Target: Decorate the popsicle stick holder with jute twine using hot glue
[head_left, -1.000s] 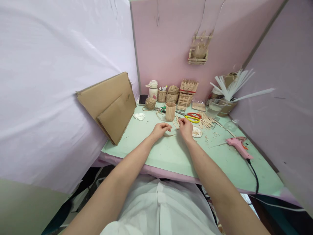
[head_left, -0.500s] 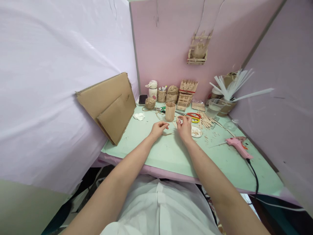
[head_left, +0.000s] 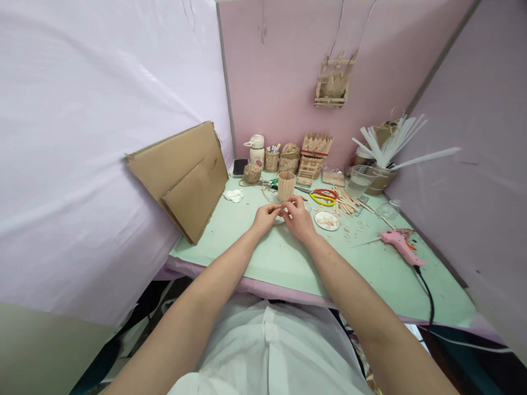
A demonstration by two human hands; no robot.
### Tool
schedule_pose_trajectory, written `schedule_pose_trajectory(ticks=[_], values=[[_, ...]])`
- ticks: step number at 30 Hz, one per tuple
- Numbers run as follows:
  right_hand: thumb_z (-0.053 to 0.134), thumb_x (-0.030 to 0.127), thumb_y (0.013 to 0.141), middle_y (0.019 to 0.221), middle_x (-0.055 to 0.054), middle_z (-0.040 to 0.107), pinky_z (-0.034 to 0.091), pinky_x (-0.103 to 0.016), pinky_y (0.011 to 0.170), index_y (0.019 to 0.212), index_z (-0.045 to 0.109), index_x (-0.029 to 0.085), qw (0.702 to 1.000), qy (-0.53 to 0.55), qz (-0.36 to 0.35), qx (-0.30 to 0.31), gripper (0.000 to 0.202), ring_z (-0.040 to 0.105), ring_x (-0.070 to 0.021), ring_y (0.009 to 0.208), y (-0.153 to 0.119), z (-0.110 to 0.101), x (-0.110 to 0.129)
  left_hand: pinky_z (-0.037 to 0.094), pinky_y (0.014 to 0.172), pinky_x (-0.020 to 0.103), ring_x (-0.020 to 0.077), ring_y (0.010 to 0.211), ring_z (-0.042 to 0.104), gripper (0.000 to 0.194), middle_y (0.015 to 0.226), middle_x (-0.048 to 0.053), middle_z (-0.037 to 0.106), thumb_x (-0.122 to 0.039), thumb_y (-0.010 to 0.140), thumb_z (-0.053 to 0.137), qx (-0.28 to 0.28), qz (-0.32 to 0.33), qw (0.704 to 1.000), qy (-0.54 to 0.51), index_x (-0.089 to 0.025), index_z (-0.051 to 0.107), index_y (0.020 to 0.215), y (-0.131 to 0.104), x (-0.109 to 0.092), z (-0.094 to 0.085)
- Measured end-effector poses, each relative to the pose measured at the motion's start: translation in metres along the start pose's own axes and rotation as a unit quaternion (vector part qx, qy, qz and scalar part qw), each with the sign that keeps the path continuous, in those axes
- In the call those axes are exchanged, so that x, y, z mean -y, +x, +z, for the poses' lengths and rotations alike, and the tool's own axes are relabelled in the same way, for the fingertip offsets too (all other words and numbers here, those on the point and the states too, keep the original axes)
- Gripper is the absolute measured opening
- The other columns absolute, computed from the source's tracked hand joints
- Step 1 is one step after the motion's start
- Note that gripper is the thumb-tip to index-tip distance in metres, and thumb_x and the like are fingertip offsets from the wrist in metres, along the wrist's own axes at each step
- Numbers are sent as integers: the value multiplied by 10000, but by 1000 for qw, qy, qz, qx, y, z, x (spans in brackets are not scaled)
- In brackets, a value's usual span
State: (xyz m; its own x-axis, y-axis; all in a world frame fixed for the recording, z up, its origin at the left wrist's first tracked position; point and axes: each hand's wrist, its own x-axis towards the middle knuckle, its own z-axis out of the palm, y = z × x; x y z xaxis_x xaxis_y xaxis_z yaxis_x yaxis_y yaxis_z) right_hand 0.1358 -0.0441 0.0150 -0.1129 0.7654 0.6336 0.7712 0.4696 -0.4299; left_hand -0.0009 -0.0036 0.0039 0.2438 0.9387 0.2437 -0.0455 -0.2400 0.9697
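Observation:
My left hand (head_left: pixel 265 218) is closed in a pinch in front of a stick cup (head_left: pixel 286 187), which stands upright on the table. From the right, my right hand (head_left: pixel 298 218) meets it, fingertips against fingertips. Thin jute twine (head_left: pixel 279 222) runs between them and curves below the fingers; its exact path at the fingertips is hidden. Behind and to the left sits a ball of twine (head_left: pixel 252 173). Scissors with red and yellow handles (head_left: pixel 323 197) lie to the right of the cup, beyond my right hand.
A white dish (head_left: pixel 327 221) holds small wood bits, with loose craft sticks (head_left: pixel 346 201) behind it. At the right lies a pink glue gun (head_left: pixel 398 241) with a black cord. Cardboard (head_left: pixel 193 186) leans at the left. A clear cup (head_left: pixel 359 181) and a white bottle (head_left: pixel 257 152) stand farther back.
My right hand has moved left, so its fingertips now meet those of my left hand. The white dish and yellow scissor handle show more fully. My left hand has barely moved.

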Motion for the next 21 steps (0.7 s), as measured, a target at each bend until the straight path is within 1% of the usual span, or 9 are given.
schedule_pose_trajectory(ticks=[3, 5, 7, 8, 10, 13, 15, 18, 21], values=[[477, 254, 857, 1026, -95, 512, 447, -315, 701, 871, 623, 209, 1000, 23, 9, -14, 153, 539, -200, 855, 1, 0, 0, 448, 737, 268, 133, 692, 581, 144, 703, 38, 665, -242, 713, 609, 5, 3, 1000, 10, -131, 691, 752, 0, 1, 0], [489, 273, 846, 986, -87, 523, 448, -318, 723, 834, 612, 203, 997, 71, 29, -22, 142, 533, -198, 862, 2, 1, -1, 439, 717, 261, 129, 672, 570, 144, 678, 30, 653, -252, 709, 610, 11, -1, 1000, 11, -132, 684, 740, 0, 0, -1], [515, 302, 821, 928, -71, 541, 447, -316, 726, 788, 595, 198, 987, 140, 71, -25, 135, 526, -190, 845, 4, 2, -2, 430, 700, 256, 126, 664, 561, 154, 669, 25, 646, -269, 704, 614, 14, -9, 1000, 8, -133, 679, 735, 0, -1, -1], [531, 324, 805, 884, -58, 550, 445, -310, 710, 765, 584, 197, 978, 181, 102, -24, 143, 522, -184, 821, 5, 3, -2, 426, 697, 256, 126, 662, 556, 161, 666, 23, 642, -279, 701, 617, 14, -12, 1000, 6, -133, 678, 733, 0, -2, -1], [571, 379, 766, 785, -26, 555, 431, -286, 646, 742, 567, 198, 945, 276, 176, -14, 183, 508, -165, 748, 6, 4, -1, 420, 700, 258, 125, 662, 548, 177, 662, 22, 636, -299, 699, 622, 12, -14, 1000, 7, -132, 676, 725, -1, -4, -1], [655, 438, 683, 700, 13, 537, 371, -243, 530, 740, 554, 195, 865, 422, 272, 0, 269, 470, -124, 628, 7, 6, 0, 414, 703, 266, 127, 656, 542, 192, 654, 22, 628, -312, 695, 629, 13, -14, 1000, 8, -130, 679, 729, -3, -7, 0], [711, 437, 623, 670, 27, 511, 334, -225, 486, 725, 550, 188, 817, 487, 309, 4, 314, 444, -103, 584, 8, 7, 1, 412, 697, 268, 127, 645, 537, 200, 636, 19, 619, -314, 697, 630, 14, -17, 1000, 5, -126, 684, 744, -4, -8, 1], [766, 416, 565, 639, 35, 472, 305, -208, 456, 705, 547, 185, 771, 540, 336, 6, 348, 418, -88, 567, 9, 8, -1, 409, 676, 263, 117, 612, 514, 207, 596, 5, 593, -312, 700, 627, 15, -22, 1000, 6, -121, 688, 754, -5, -10, 3], [794, 401, 536, 618, 41, 449, 278, -201, 439, 684, 538, 189, 744, 572, 347, 9, 364, 392, -81, 559, 9, 8, -4, 397, 634, 248, 105, 582, 491, 197, 574, -8, 573, -299, 695, 625, 22, -25, 999, 18, -121, 688, 752, -5, -11, 4]])
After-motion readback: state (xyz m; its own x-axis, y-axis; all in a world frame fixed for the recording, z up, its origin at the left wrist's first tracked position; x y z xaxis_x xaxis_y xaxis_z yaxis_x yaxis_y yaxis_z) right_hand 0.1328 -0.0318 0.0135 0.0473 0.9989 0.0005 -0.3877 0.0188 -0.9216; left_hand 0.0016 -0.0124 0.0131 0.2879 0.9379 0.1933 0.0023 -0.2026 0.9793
